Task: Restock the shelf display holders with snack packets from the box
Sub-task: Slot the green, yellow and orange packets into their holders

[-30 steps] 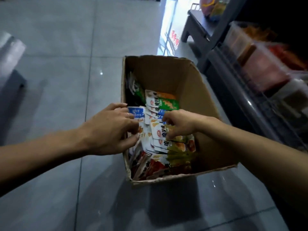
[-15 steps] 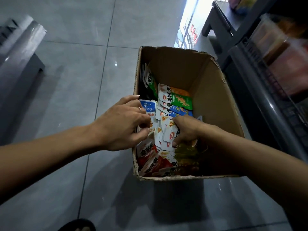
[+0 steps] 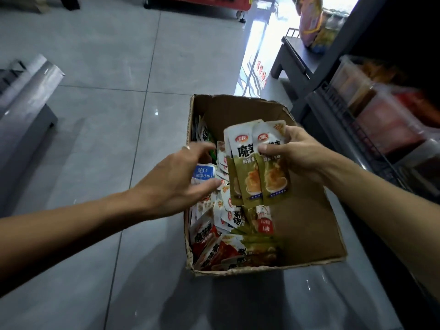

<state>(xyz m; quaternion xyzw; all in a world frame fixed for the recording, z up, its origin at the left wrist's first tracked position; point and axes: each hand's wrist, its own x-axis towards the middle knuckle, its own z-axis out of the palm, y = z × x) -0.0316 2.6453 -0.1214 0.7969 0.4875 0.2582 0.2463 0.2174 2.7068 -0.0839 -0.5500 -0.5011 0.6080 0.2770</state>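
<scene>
White-and-olive packets [image 3: 258,163] with black lettering, a blue-and-white packet [image 3: 204,173], red-and-white packets [image 3: 209,244], brown box [image 3: 309,225], glossy grey tiled floor [image 3: 107,110], red cabinet [image 3: 202,1]

right hand [image 3: 300,155]: grips green packets [image 3: 258,163] | above box [image 3: 307,225]

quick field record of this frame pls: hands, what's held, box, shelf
right hand: right hand grips a fanned bunch of white-and-olive-green snack packets, lifted above the box
left hand: left hand, fingers extended and loose, over the packets at the box's left side; holds nothing
box: open brown cardboard box on the grey tiled floor; loose packets piled along its left half, right half bare cardboard
other packets: blue-and-white packet beside the left hand; red-and-white packets at near corner
shelf: clear plastic display holders on a dark shelf at right, contents blurred
</scene>
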